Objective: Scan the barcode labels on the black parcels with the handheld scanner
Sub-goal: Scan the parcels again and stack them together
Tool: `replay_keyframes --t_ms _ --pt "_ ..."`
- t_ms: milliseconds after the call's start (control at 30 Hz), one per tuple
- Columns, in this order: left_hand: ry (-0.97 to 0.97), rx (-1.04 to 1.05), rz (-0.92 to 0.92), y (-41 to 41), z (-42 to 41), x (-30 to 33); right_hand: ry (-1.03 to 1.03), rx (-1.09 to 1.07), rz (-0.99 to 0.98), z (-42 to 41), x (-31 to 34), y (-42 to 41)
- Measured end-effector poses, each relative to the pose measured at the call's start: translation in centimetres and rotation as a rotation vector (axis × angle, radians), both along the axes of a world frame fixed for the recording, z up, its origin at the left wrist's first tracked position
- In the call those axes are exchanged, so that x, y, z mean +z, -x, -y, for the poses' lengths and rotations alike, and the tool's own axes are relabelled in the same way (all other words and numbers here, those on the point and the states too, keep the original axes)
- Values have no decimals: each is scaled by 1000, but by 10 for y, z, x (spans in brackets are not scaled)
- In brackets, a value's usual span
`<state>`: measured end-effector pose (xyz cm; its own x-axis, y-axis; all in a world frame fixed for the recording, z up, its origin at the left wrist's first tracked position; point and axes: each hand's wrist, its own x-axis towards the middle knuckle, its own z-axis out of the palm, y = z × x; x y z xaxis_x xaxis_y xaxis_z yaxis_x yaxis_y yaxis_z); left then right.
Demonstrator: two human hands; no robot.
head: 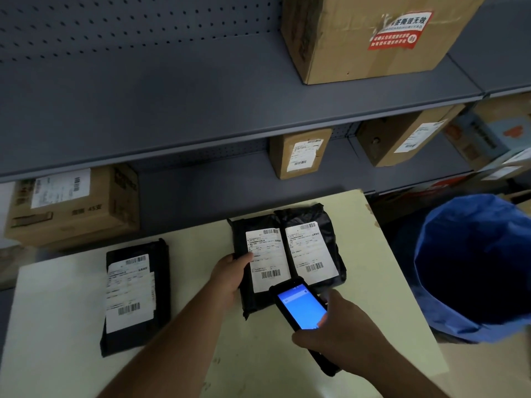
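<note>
Three black parcels with white barcode labels lie on a cream table [258, 354]. One parcel [133, 294] lies apart at the left. Two lie side by side in the middle: the middle parcel [258, 262] and the right parcel [311, 248]. My left hand [230, 275] grips the left edge of the middle parcel, thumb on its label. My right hand [336, 340] holds the handheld scanner [300, 307], its blue screen lit, its top end over the lower edge of the middle parcel's label, near the barcode.
Grey metal shelves [230, 110] rise behind the table with several cardboard boxes [370, 33], one [71, 205] at the left close to the table. A bin lined with a blue bag [474, 268] stands right of the table.
</note>
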<state>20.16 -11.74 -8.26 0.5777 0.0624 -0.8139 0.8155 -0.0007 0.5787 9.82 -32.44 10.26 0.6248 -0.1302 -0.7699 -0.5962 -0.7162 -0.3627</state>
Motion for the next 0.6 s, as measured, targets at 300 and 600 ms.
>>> replay_keyframes --t_ms 300,600 --pt "45 127 95 8 -59 30 -34 83 23 -52 6 -9" --pt "-173 190 112 25 -159 49 -56 236 65 -118 9 -11"
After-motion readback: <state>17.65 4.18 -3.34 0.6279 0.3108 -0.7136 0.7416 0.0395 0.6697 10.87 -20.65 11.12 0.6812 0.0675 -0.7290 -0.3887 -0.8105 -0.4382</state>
